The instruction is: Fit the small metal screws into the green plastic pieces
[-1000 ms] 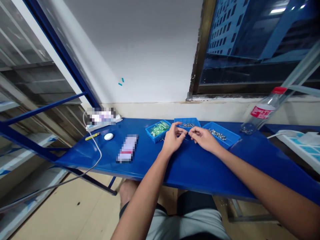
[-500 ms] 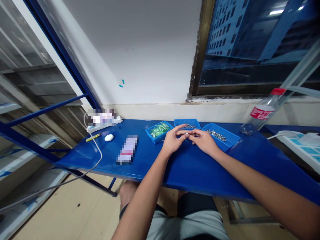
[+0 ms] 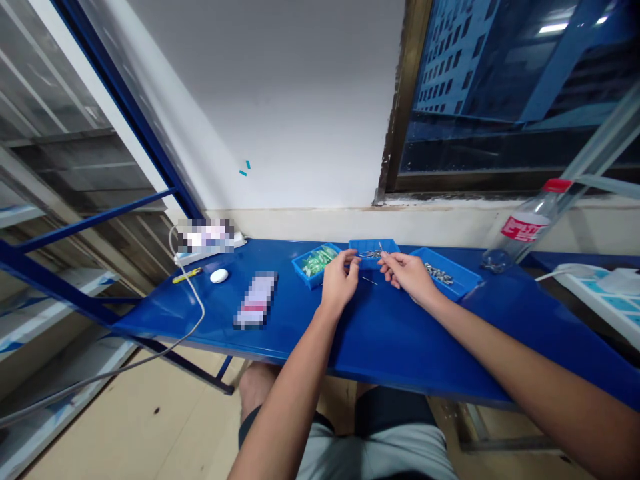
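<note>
Hands have parted since a moment ago, and now there's a gap between them! Closest in, grey shorts (image 3: 375,453) sit below the edge of the blue table (image 3: 380,347). On that table, a thin metal pin (image 3: 370,281) lies loose between the hands. The right hand (image 3: 407,277) is closed in a pinch on a second thin pin (image 3: 381,247), its long axis standing nearly upright, tip pointing far, right over the middle tray's edge. The left hand (image 3: 340,283) is curled, its fingertips (image 3: 354,258) just beside that pin and reaching for the metal bits in the middle tray; whether they're gripping anything, I can't tell from here. So the right hand has the pin, with the left the nearer to the tray's left side.

Three blue trays line the far side: green packets (image 3: 315,265) in the left one (image 3: 300,272), metal bits in the middle tray (image 3: 373,243), more metal bits (image 3: 439,273) in the right tray (image 3: 463,283). Further right stands a clear plastic bottle (image 3: 523,230), red cap, red label, but no readable writing. Off left, a yellow marker (image 3: 187,275), a round white object (image 3: 219,275), and a blurred box (image 3: 255,300).
</note>
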`<control>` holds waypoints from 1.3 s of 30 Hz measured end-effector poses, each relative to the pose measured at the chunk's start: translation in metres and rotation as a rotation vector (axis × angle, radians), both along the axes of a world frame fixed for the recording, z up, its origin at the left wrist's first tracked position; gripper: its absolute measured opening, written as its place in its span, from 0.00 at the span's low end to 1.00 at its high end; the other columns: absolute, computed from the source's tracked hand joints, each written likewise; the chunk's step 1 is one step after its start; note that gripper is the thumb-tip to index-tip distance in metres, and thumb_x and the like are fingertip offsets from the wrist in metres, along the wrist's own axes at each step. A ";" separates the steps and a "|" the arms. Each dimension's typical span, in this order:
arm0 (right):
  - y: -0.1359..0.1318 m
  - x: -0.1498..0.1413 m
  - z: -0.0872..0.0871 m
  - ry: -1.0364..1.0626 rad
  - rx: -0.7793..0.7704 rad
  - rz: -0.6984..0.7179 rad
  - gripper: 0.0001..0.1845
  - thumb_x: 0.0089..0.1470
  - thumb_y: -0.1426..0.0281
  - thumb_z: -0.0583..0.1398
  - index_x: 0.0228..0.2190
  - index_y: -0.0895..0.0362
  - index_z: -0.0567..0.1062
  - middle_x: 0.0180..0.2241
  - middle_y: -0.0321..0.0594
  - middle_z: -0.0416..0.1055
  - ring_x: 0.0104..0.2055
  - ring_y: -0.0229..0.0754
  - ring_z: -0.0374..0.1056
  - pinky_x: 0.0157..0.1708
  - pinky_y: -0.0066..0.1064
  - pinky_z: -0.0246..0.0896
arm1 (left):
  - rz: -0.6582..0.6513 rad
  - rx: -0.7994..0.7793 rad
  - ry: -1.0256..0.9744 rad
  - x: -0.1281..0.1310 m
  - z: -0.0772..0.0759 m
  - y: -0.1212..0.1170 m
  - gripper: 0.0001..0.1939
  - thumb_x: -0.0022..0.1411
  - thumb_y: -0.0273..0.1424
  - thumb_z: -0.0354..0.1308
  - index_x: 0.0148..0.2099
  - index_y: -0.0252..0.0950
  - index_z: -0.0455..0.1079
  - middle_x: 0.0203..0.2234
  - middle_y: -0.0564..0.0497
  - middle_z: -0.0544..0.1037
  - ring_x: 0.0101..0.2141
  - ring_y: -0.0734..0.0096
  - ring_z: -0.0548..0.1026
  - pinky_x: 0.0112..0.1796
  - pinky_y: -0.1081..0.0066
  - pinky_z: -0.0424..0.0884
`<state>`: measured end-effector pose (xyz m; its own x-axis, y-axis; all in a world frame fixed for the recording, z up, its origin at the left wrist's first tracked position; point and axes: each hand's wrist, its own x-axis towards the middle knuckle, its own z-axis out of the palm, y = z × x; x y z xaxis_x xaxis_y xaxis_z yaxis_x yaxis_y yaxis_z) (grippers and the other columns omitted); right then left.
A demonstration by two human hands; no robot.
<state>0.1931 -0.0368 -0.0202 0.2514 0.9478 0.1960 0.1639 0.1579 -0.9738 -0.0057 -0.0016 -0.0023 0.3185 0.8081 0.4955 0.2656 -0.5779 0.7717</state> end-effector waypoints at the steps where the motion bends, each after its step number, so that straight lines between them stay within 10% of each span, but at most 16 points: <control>1: 0.000 0.001 0.000 -0.023 -0.019 -0.003 0.32 0.56 0.40 0.63 0.32 0.58 0.80 0.23 0.40 0.74 0.18 0.36 0.64 0.14 0.27 0.54 | 0.018 0.053 0.116 -0.002 0.001 -0.001 0.13 0.72 0.28 0.53 0.54 0.36 0.73 0.46 0.44 0.82 0.46 0.61 0.81 0.50 0.61 0.76; 10: -0.013 0.000 0.006 -0.206 -0.019 0.067 0.35 0.59 0.37 0.58 0.29 0.56 0.80 0.22 0.40 0.74 0.20 0.38 0.67 0.20 0.30 0.60 | 0.141 0.273 0.722 0.000 0.000 -0.015 0.11 0.71 0.31 0.54 0.51 0.34 0.72 0.47 0.38 0.77 0.50 0.50 0.74 0.52 0.55 0.72; 28: -0.015 0.001 0.006 -0.244 0.007 0.106 0.32 0.61 0.40 0.58 0.30 0.56 0.81 0.22 0.39 0.74 0.21 0.39 0.68 0.21 0.30 0.61 | -0.056 0.241 0.649 0.006 -0.009 -0.040 0.21 0.72 0.35 0.54 0.63 0.36 0.65 0.55 0.38 0.73 0.57 0.51 0.71 0.59 0.55 0.68; 39: -0.018 -0.002 0.008 -0.309 0.006 0.107 0.32 0.63 0.41 0.56 0.30 0.55 0.81 0.21 0.39 0.75 0.21 0.40 0.69 0.22 0.31 0.63 | 0.207 0.231 0.726 -0.020 -0.008 -0.040 0.22 0.74 0.41 0.52 0.63 0.34 0.67 0.60 0.35 0.71 0.60 0.44 0.67 0.59 0.48 0.64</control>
<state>0.1909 -0.0550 -0.0124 0.0779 0.9643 0.2530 0.4333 0.1958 -0.8797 -0.0256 -0.0419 -0.0099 0.4809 0.7883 0.3837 0.7769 -0.5860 0.2303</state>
